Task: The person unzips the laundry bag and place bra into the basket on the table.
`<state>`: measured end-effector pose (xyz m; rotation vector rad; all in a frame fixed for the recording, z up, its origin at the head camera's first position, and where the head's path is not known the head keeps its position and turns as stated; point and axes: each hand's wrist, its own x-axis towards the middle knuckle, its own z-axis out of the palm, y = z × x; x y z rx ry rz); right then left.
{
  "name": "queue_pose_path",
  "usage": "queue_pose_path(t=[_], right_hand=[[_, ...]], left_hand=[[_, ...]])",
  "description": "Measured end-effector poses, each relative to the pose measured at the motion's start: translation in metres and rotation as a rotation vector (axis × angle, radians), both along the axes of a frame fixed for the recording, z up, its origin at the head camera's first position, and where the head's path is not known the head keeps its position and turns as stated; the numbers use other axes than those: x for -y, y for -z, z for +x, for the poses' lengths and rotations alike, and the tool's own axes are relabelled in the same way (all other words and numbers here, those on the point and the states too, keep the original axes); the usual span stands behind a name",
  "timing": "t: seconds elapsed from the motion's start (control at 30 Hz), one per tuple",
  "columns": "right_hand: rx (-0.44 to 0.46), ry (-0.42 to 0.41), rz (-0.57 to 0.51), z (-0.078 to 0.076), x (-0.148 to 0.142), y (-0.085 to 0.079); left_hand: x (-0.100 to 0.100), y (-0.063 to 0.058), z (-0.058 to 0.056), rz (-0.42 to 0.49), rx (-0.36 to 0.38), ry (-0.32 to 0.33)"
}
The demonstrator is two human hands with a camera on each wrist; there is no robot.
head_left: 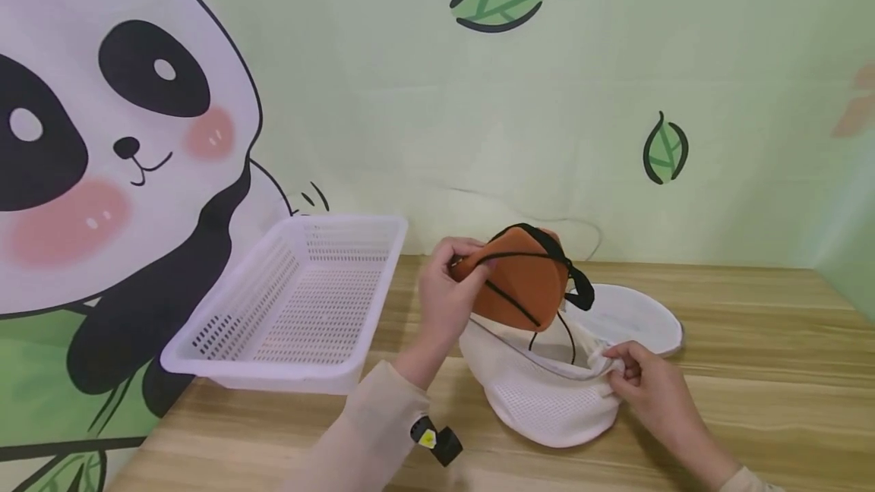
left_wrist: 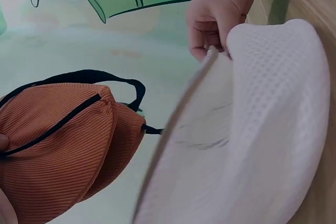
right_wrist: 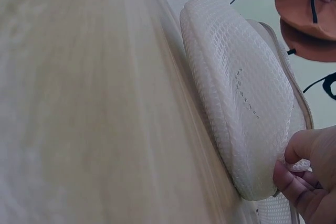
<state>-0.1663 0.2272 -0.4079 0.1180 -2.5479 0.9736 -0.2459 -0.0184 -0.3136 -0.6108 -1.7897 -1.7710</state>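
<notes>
My left hand (head_left: 446, 291) pinches an orange ribbed bra (head_left: 521, 291), thumb in front. Its cups are folded together, with black straps and thin black trim; a strap loop hangs off the right side. Right below it sits a white mesh laundry bag (head_left: 547, 405), unzipped, its mouth facing up. At the bag's right end, my right hand (head_left: 652, 393) pinches the edge between thumb and fingers. From the left wrist, the bra (left_wrist: 58, 150) shows beside the bag's opening. The bag's round white flap (head_left: 623, 317) lies folded back behind it on the table.
A white perforated plastic basket (head_left: 362, 374) stands on the wooden table (head_left: 766, 401), left of my left arm. Behind the table rises a pale green backdrop (head_left: 383, 97) with a panda and leaves on it. A small black device (head_left: 437, 440) is by my left sleeve.
</notes>
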Motion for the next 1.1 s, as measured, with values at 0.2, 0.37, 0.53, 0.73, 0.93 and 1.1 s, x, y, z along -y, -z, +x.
queue_pose_path(t=[0.2,0.37,0.53,0.73,0.93,1.1], right_hand=[[0.017,0.001,0.004,-0.001,0.000,0.000],[0.024,0.005,0.009,-0.002,-0.001,0.000],[0.038,0.011,0.014,-0.002,-0.002,0.000],[0.046,0.014,0.013,-0.001,-0.002,-0.001],[0.021,0.005,-0.004,-0.002,-0.001,0.001],[-0.003,-0.004,-0.001,-0.003,0.000,0.002]], left_hand=[[0.013,-0.018,0.004,-0.028,-0.009,0.012],[0.022,-0.032,0.006,-0.073,0.026,0.012],[0.032,-0.046,0.005,-0.138,0.000,-0.024],[0.049,-0.067,0.000,-0.192,0.007,-0.044],[0.073,-0.079,-0.006,-0.229,0.029,-0.100],[0.093,-0.086,-0.008,-0.251,0.037,-0.147]])
